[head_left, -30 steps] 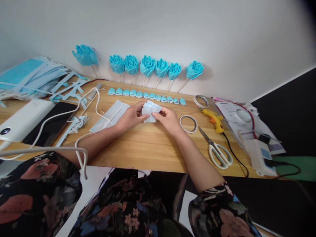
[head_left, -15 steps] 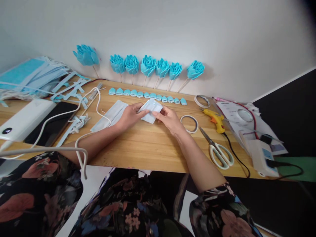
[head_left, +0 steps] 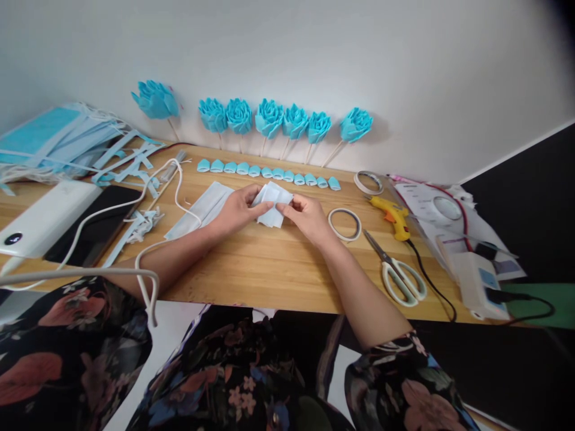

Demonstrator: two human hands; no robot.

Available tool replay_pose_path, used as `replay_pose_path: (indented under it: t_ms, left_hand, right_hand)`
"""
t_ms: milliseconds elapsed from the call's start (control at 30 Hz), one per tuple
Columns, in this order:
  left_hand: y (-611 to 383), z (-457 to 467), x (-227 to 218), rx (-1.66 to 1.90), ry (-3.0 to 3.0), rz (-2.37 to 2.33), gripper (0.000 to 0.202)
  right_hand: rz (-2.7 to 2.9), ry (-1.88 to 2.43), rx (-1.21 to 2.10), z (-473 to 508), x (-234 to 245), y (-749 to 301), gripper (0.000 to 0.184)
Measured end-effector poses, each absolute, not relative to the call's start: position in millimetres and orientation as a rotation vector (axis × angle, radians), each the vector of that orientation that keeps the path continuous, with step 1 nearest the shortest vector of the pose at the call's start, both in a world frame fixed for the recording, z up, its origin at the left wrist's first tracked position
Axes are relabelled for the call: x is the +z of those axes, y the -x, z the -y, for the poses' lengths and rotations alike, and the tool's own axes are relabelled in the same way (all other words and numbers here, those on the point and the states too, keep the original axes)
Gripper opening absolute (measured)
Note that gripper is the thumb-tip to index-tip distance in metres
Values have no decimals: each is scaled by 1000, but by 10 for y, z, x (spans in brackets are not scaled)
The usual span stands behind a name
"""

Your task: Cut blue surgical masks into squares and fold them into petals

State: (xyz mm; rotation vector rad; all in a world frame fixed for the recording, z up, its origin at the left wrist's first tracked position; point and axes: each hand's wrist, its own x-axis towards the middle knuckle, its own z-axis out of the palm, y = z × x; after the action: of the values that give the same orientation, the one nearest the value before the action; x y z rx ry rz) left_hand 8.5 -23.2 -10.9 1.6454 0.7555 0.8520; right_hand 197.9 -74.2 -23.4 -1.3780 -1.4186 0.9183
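Observation:
Between both hands is a small piece of pale blue mask fabric [head_left: 272, 214], raised a little over the table. My left hand [head_left: 242, 211] pinches its left side, thumb on top. On the other side, my right hand [head_left: 305, 216] grips the right edge, its thumb also on the face of the fabric. Fingers beneath the piece are hidden. A flat pale mask piece [head_left: 204, 206] lies beside my left hand. Just beyond the hands runs a row of small folded blue petals [head_left: 243, 169]. Near my right hand lies a roll of tape [head_left: 344, 225].
Several blue fabric flowers [head_left: 269, 118] on sticks lean on the wall. At right are scissors [head_left: 395, 275], a yellow glue gun [head_left: 392, 216], a second tape roll [head_left: 368, 182] and a power strip [head_left: 478, 284]. At left are stacked masks [head_left: 58, 137], a power bank [head_left: 45, 218] and a white cable [head_left: 108, 206].
The fabric piece has been turned slightly and its layers shifted between my fingers. Both hands stay in nearly the same place, still gripping it.

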Motion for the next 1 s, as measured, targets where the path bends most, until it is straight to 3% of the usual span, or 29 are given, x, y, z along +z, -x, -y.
replay_pose_path:
  t_ms: [167,500,700,900,1000]
  left_hand:
    - [-108,164,-203,920,-1613,-766,27]
    - [-92,143,-218,886,-1424,-655,35]
    - [-52,168,-167,886,-1415,-629,8]
    - [-44,182,-177,908,-1601,-604,8]
    - [-50,203,-189,908,-1697,-601,13]
  right_hand:
    - [1456,1337,894,739,-227,-1980,31]
    - [1315,1226,1011,734,-209,-1996,23]
    - [1214,1179,1068,745,-154,-1995,13]
    - [1081,1177,1263,779,-103,-1994,45]
    - [1200,1248,1231,783,-109,-1988,44]
